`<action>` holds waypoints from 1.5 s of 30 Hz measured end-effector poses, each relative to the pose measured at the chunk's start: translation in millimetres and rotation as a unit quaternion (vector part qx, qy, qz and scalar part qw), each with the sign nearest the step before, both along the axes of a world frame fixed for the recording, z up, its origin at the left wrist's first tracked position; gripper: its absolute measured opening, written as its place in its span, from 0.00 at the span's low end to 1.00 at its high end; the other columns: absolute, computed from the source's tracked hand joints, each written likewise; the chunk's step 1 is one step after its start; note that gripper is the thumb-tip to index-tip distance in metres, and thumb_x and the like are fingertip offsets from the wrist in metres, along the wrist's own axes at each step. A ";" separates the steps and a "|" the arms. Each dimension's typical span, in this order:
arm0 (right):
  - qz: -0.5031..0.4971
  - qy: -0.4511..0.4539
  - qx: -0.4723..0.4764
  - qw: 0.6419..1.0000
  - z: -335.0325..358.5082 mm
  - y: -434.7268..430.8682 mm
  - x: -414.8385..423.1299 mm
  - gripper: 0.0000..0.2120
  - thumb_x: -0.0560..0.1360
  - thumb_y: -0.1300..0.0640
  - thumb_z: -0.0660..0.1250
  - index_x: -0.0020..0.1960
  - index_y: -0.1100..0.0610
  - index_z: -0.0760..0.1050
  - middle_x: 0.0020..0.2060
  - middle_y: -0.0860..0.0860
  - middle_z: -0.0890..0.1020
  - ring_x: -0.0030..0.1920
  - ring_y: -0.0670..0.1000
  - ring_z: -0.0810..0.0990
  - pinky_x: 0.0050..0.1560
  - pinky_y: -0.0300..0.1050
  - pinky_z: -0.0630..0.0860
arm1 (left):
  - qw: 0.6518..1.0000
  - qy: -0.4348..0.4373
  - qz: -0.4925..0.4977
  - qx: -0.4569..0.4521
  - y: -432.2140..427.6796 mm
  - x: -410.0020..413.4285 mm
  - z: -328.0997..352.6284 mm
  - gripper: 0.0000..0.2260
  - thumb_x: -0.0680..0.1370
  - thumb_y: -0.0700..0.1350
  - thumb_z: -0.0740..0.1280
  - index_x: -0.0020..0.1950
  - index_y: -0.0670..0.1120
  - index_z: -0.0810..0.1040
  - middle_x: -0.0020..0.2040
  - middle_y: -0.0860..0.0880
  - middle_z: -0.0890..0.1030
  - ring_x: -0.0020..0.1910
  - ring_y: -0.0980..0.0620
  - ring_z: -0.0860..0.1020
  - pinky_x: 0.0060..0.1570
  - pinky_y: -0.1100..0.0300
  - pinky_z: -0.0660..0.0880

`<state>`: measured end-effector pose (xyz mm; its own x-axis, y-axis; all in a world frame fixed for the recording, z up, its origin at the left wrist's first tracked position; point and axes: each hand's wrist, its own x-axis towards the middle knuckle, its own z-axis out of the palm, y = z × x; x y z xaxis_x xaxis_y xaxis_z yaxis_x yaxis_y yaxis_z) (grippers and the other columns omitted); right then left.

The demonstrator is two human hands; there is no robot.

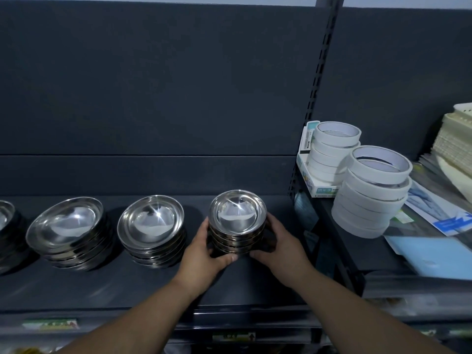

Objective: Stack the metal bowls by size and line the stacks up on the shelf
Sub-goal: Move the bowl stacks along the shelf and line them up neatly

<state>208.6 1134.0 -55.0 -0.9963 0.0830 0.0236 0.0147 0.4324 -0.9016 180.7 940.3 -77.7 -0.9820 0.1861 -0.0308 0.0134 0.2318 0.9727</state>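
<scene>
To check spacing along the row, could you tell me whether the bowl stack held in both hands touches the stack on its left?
Apart. The head view shows bare shelf between the held stack and the neighbouring stack.

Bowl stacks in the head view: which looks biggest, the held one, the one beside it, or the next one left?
Largest: the next stack left.
Then: the stack beside the held one.
Smallest: the held stack.
Distances look similar.

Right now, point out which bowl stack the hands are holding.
The rightmost stack, the smallest, gripped between left hand and right hand; the other stacks stand untouched.
</scene>
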 end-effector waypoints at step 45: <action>-0.123 -0.006 0.091 0.988 2.4 -226.7 34.7 0.34 0.64 0.54 0.80 0.64 0.58 0.69 0.57 0.55 0.80 0.59 0.55 0.78 0.56 0.41 0.72 | 0.955 -0.020 0.235 -0.177 -274.7 37.4 14.0 0.33 0.65 0.49 0.79 0.63 0.41 0.68 0.62 0.44 0.72 0.58 0.47 0.73 0.59 0.57 0.72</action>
